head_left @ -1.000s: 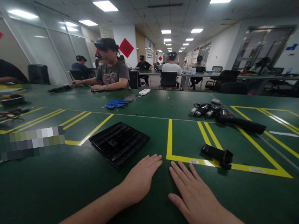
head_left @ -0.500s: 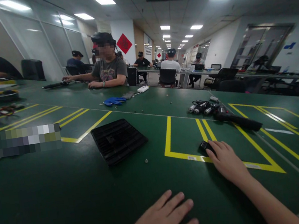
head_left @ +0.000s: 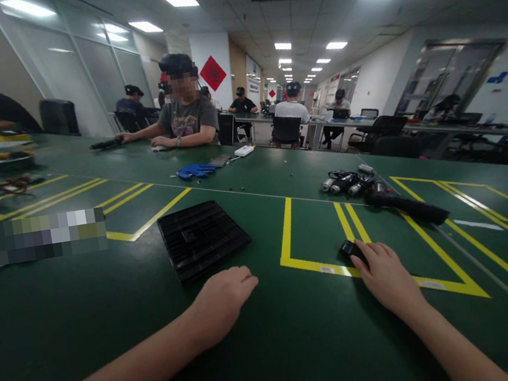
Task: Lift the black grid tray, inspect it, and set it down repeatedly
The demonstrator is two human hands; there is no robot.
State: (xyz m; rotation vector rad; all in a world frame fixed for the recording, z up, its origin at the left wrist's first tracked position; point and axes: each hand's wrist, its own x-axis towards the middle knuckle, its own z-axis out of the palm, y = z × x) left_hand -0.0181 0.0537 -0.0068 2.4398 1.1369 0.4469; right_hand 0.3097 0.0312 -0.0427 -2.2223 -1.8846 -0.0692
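Note:
My left hand (head_left: pixel 223 300) is closed beside the near right edge of a black, ribbed square plastic tray (head_left: pixel 205 233). Its fingertips are curled down at the table where a small grey bit lay; that spot is hidden, and I cannot make out what they hold. Further right, my right hand (head_left: pixel 383 270) rests with its fingers bent round a small black object (head_left: pixel 347 248) at the yellow tape line. Only the object's left end shows, so its exact kind is unclear.
Beyond my right hand lie a black long-handled tool (head_left: pixel 404 209) and several silver-ended cylinders with cable (head_left: pixel 343 183). A blue glove (head_left: pixel 195 171) and a white box (head_left: pixel 244 151) sit further back. Across the green table (head_left: pixel 124 312), a person (head_left: pixel 185 111) handles a dark object.
My left hand has moved forward and left from the near edge, and its spread fingers have closed beside the tray. My right hand stays on the small black object.

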